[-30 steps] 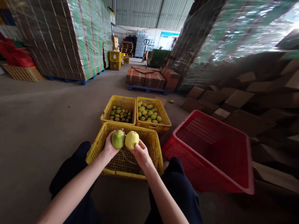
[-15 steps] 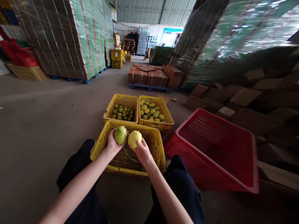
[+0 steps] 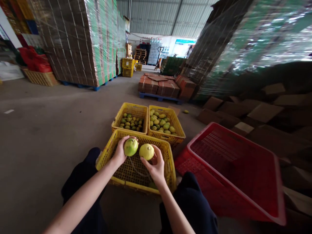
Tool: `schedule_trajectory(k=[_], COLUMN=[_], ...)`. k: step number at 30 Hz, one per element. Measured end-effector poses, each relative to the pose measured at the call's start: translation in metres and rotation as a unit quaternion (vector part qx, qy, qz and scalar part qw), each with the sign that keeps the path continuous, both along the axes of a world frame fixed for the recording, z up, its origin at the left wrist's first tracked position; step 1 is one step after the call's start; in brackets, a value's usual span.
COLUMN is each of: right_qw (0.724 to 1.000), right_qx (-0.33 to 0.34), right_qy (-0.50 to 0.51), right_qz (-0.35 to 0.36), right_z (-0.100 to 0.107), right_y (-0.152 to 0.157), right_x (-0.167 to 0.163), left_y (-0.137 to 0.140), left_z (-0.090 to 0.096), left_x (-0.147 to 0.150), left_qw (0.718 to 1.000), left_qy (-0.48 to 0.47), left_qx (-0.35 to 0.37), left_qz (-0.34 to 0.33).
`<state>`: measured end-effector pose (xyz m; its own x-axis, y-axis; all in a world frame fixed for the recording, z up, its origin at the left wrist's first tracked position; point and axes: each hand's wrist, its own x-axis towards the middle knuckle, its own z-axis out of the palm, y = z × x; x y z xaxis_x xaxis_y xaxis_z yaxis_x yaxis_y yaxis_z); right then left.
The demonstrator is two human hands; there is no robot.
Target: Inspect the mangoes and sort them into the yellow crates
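Observation:
My left hand point(image 3: 121, 151) is closed round a greenish lemon point(image 3: 131, 147), held over the near yellow crate point(image 3: 172, 162). Beside it, my right hand point(image 3: 157, 164) grips a yellow lemon point(image 3: 146, 151) between thumb and fingers, its nippled end turned up toward me. The two fruits are close but apart. Below them the near crate shows its slatted bottom, a thin pale strap and a bit of green fruit partly hidden near my right wrist. Beyond it stand a left yellow crate point(image 3: 113, 123) with smaller greenish lemons point(image 3: 131, 123) and a right yellow crate point(image 3: 180, 125) with larger yellow ones point(image 3: 162, 122).
A large red crate point(image 3: 195, 144) stands at my right, with flattened cardboard point(image 3: 265, 115) heaped behind it. Strapped carton bundles point(image 3: 158, 86) sit on a blue pallet ahead. Wrapped stacks rise on both sides. A single fruit point(image 3: 186, 111) lies on the floor.
Both lemons have been turned in my hands, and the right one now shows its nippled end. They are slightly farther apart. The whole view has shifted a little down and right.

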<state>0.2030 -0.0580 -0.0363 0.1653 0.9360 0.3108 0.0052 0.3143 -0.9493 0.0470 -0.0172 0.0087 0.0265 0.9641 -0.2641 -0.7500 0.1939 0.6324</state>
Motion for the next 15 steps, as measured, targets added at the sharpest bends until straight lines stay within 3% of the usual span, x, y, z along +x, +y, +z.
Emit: schedule_trajectory(k=[4, 7, 10, 12, 15], right_qw=[0.996, 0.998, 0.995, 0.971, 0.899], right_qx=[0.053, 0.042, -0.022, -0.096, -0.212], right_qy=[-0.061, -0.027, 0.08, 0.199, 0.369], right_qz=[0.026, 0.03, 0.057, 0.089, 0.106], right_z=[0.001, 0.005, 0.008, 0.008, 0.01], right_y=[-0.008, -0.008, -0.004, 0.0, 0.003], right_x=[-0.005, -0.006, -0.004, -0.004, -0.003], left_y=[-0.004, -0.005, -0.006, -0.007, -0.009], left_z=[0.002, 0.005, 0.006, 0.005, -0.001], left_x=[-0.001, -0.002, -0.001, 0.0, 0.001], left_qw=[0.998, 0.999, 0.996, 0.988, 0.976], left_qy=[0.038, 0.002, -0.069, -0.119, -0.157], left_qx=[0.055, 0.021, -0.043, -0.076, -0.099], left_qz=[-0.004, -0.029, -0.045, -0.062, -0.111])
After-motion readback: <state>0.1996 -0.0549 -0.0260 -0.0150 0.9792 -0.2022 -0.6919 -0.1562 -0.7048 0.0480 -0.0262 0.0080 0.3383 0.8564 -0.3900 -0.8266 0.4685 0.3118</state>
